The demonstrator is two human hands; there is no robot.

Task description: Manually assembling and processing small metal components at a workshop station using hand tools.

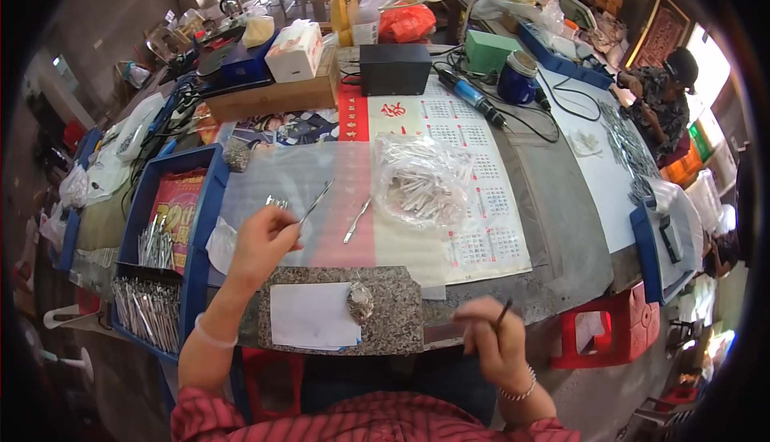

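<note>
My left hand (266, 237) pinches the lower end of a slim, shiny metal rod (318, 201), which slants up and to the right over the table. A similar metal rod (356, 223) lies just right of it, on the red band of a calendar sheet. Behind that sits a clear plastic bag (421, 181) full of such rods. Low on the right, my right hand (493, 342) is closed round a thin dark stick-like tool (504, 311). Between my hands a speckled stone slab (397, 314) bears white paper (313, 314) and a small round silvery lump (360, 302).
A blue tray (216, 193) with many metal rods (148, 314) stands at left. Farther back are a black box (395, 70), a blue corded handpiece (472, 97) and a dark blue jar (517, 81). Red stools (605, 330) and another person (666, 113) are at right.
</note>
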